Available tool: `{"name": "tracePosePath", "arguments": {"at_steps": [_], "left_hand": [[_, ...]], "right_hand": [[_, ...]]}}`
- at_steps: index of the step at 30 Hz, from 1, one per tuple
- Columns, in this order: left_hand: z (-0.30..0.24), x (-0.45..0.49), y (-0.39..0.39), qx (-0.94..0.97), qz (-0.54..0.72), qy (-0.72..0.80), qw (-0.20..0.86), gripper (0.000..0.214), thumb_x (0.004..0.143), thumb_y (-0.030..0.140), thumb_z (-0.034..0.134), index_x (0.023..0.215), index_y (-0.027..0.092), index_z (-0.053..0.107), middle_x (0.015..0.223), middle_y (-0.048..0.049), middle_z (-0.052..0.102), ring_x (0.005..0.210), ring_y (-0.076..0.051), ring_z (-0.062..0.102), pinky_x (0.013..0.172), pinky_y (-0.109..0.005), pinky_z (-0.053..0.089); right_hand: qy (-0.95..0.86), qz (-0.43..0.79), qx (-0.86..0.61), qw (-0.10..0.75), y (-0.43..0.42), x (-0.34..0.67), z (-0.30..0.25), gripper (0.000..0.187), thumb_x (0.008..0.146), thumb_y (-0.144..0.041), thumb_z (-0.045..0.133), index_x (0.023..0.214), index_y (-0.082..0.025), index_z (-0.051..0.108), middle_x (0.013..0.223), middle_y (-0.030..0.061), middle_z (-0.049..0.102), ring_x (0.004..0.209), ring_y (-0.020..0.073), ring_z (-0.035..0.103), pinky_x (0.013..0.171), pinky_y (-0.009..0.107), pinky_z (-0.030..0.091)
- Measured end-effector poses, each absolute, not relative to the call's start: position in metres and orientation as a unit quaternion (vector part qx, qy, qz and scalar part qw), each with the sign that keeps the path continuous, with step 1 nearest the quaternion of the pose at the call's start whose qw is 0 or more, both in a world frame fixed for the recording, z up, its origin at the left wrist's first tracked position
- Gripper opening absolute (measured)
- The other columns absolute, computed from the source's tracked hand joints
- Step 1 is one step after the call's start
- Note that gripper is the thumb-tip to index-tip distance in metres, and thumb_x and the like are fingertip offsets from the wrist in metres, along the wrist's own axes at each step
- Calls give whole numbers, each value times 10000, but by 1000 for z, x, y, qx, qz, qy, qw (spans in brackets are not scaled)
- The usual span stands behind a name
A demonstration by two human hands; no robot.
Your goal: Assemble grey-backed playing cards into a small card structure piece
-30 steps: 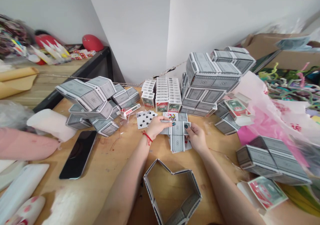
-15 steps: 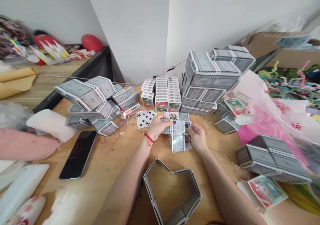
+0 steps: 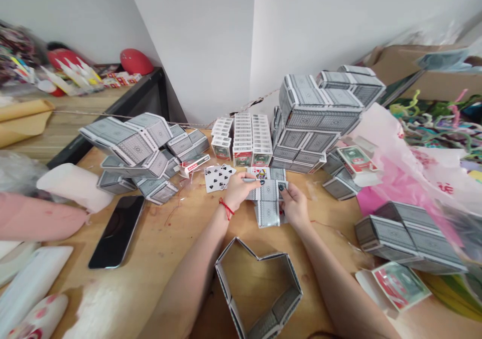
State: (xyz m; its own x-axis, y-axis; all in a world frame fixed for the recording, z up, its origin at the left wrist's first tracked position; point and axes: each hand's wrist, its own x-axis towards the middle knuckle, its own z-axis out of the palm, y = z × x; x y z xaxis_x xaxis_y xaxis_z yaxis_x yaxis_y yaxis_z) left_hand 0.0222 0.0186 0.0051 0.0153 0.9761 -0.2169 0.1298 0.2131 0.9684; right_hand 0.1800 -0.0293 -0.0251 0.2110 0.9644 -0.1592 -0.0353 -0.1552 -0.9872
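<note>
My left hand [image 3: 239, 191] pinches the left side of the playing cards [image 3: 268, 193], which lie backs up in a cross-like shape. My right hand [image 3: 295, 204] has thumb and fingers closed on their right edge. Grey-patterned backs face me, and a face card [image 3: 259, 173] peeks out at the far side. Left of my left hand, a spade card [image 3: 217, 178] lies face up. Between my forearms stands a heart-shaped frame [image 3: 280, 306] built from cards, hollow in the middle.
Stacked card-covered blocks stand at left [image 3: 130, 140] and right [image 3: 320, 108]. Rows of card boxes [image 3: 251, 140] line the wall. A phone [image 3: 117, 232] lies at left. On the right are an opened card box [image 3: 401, 286], another card block [image 3: 410, 236] and pink plastic [image 3: 399, 153].
The view has shifted very slightly. Both hands keep their hold on the cards in nearly the same place, and less of the card underneath shows beside my right fingers.
</note>
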Motion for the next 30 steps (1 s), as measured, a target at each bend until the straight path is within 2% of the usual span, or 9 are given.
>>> {"name": "tracePosePath", "arguments": {"at_steps": [5, 13, 16, 22, 26, 30], "left_hand": [[12, 22, 18, 424, 392, 558, 596, 263, 501, 200, 732, 715, 139, 591, 596, 12, 583, 540, -90, 524, 527, -214, 387], [15, 16, 20, 361, 383, 522, 671, 274, 523, 158, 710, 753, 132, 564, 584, 9, 595, 501, -87, 541, 502, -219, 424], [16, 14, 22, 367, 380, 519, 672, 258, 534, 151, 701, 754, 137, 567, 571, 19, 587, 494, -87, 540, 495, -219, 427], [16, 10, 24, 401, 383, 530, 642, 217, 533, 140, 689, 721, 139, 582, 562, 22, 581, 506, -88, 534, 493, -212, 407], [13, 9, 24, 418, 396, 535, 619, 203, 530, 150, 694, 703, 140, 589, 606, 5, 603, 546, -97, 545, 525, -222, 411], [9, 8, 25, 431, 398, 538, 605, 220, 527, 176, 705, 708, 140, 585, 647, -9, 610, 577, -104, 548, 541, -227, 405]], "right_hand": [[-429, 452, -600, 501, -31, 180, -24, 288, 733, -482, 527, 734, -195, 506, 509, -50, 411, 403, 87, 361, 362, 200, 304], [-450, 485, -558, 502, -31, 184, -7, 336, 731, -497, 541, 617, -189, 471, 429, -68, 360, 356, 73, 309, 350, 205, 233], [-452, 497, -544, 503, -29, 190, -3, 345, 692, -483, 589, 578, -175, 485, 459, -57, 379, 389, 68, 308, 374, 208, 221], [-464, 590, -481, 453, -26, 201, -2, 293, 668, -439, 627, 655, -160, 536, 493, -46, 420, 419, 69, 327, 407, 210, 228], [-481, 572, -504, 434, -26, 199, -6, 308, 673, -460, 615, 667, -164, 530, 480, -49, 402, 417, 73, 301, 400, 211, 211], [-499, 539, -523, 433, -26, 194, -12, 307, 691, -464, 592, 668, -167, 519, 512, -35, 430, 444, 83, 335, 410, 213, 234]]}}
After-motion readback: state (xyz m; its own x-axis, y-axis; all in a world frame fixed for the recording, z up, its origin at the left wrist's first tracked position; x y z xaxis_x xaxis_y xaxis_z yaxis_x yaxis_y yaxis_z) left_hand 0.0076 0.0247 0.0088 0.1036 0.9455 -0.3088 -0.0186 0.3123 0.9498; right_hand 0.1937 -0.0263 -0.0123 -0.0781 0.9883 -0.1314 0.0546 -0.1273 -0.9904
